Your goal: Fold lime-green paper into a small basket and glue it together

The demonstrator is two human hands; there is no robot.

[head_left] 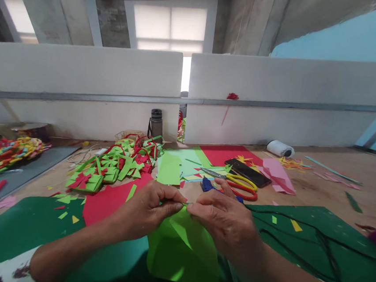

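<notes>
My left hand (150, 208) and my right hand (223, 217) meet over a folded light green paper sheet (182, 251). Both pinch its top edge between thumb and fingers, fingertips nearly touching. The sheet hangs down toward me over a dark green paper (314, 242) spread on the table. A red sheet (109, 200) lies just left of my left hand.
Yellow and red scissors (240, 186), a black phone (248, 172) and a blue tool (207, 185) lie just beyond my hands. A pile of green and red paper pieces (116, 163) sits at the left, colourful strips (4, 152) farther left. A bottle (156, 122) and white roll (279, 148) stand by the white partition.
</notes>
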